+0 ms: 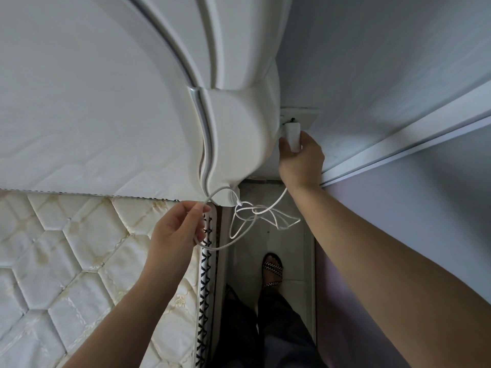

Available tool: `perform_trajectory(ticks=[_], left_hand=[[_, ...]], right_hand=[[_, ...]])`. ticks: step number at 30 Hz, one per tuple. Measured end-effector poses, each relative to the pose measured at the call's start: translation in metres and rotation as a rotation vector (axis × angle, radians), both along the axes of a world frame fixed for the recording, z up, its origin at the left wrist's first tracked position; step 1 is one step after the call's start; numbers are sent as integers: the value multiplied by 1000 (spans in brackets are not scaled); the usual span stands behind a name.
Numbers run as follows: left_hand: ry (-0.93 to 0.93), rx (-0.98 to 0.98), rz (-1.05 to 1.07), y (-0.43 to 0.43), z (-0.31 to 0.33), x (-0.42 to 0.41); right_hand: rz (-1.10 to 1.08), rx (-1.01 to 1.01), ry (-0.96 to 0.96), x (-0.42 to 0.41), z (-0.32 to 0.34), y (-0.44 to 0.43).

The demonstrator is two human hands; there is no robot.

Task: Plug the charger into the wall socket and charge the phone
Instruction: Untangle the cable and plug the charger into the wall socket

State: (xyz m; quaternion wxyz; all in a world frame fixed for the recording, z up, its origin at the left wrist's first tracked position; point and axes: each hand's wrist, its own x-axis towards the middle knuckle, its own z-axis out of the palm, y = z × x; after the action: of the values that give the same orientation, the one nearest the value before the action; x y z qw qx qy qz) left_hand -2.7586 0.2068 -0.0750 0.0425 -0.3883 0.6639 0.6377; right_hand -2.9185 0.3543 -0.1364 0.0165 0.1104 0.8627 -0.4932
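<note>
The right hand (301, 155) is gripping the white charger (292, 136) at about one o'clock, holding it against the wall socket (305, 115), which sits just beside the padded headboard (239, 128). Whether the charger is fully seated cannot be told. The left hand (176, 235), near seven o'clock, is pinching the white cable (255, 216), which is hanging in tangled loops between both hands, over the floor (287, 248) beside the mattress (79, 261).

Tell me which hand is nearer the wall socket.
Right. The right hand holds the charger up against the wall socket; the left hand is lower, by the mattress, pinching the cable.
</note>
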Motion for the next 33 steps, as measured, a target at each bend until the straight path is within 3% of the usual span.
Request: perform_trajectory(ticks=[13, 18, 23, 26, 33], left_hand=[[-3, -24, 34, -22, 10, 41], [-3, -36, 93, -27, 17, 50], [4, -40, 184, -25, 22, 67], [-5, -9, 241, -24, 19, 81], [-34, 27, 244, -24, -1, 119]], right_hand=[[-9, -31, -43, 1, -2, -3], [21, -122, -156, 3, 0, 8], [62, -10, -172, 53, 5, 19], [149, -123, -183, 107, 13, 13], [650, -290, -494, 178, 42, -53]])
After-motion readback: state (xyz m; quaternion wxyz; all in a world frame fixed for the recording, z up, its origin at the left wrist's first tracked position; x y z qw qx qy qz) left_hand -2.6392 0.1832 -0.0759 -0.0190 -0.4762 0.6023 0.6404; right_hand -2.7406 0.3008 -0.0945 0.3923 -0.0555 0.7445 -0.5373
